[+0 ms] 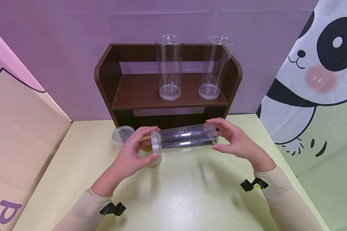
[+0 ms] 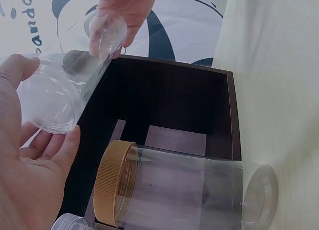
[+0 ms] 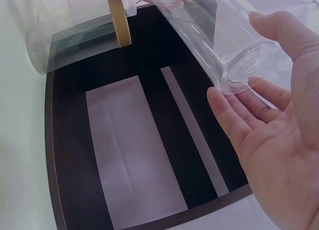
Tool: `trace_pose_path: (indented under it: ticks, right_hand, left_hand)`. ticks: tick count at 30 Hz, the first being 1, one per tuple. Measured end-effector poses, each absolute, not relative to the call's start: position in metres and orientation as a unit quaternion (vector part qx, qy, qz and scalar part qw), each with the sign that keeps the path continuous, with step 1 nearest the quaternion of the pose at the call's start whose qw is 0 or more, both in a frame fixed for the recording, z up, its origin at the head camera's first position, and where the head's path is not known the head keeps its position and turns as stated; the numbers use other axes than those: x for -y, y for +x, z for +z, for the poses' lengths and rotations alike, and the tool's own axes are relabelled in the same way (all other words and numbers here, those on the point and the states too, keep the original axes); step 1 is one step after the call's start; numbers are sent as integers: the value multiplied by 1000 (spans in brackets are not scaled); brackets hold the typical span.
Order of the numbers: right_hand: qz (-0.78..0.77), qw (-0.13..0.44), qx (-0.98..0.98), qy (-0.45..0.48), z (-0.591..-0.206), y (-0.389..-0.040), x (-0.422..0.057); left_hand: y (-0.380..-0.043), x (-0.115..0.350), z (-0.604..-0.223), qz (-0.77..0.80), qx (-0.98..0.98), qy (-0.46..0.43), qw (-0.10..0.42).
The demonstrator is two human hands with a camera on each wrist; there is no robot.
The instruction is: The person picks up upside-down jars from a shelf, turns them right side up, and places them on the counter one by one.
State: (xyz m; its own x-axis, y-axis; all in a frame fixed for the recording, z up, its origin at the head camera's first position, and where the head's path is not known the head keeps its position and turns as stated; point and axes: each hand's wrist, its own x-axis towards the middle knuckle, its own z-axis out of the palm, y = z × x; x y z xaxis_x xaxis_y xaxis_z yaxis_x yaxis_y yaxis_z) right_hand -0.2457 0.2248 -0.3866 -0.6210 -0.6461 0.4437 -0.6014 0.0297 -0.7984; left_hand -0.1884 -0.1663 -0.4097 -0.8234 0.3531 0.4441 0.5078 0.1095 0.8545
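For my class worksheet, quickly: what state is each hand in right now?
Left hand: closed, holding one end of a jar.
Right hand: closed, holding the jar's other end.

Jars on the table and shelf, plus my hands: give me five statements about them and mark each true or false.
1. The left hand and right hand hold a clear jar between them. True.
2. That jar is upright. False: it lies roughly sideways.
3. Two upright jars stand on the brown shelf. True.
4. A gold-lidded jar stands on the table. True.
5. The right hand grips the gold-lidded jar. False: its fingers are on the sideways jar.
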Motion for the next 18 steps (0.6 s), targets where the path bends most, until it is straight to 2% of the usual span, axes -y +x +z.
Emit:
trace_pose_path:
  ticks: [8,18]
  right_hand:
    - [-517,55,-750,-409,-392,-242,-220]
    - [-501,109,-767,-385,-413,-236,-204]
  left_hand:
    - [-190,168,-405,-622,729,-271,92]
    - [-197,158,-390,-648,688,-301,127]
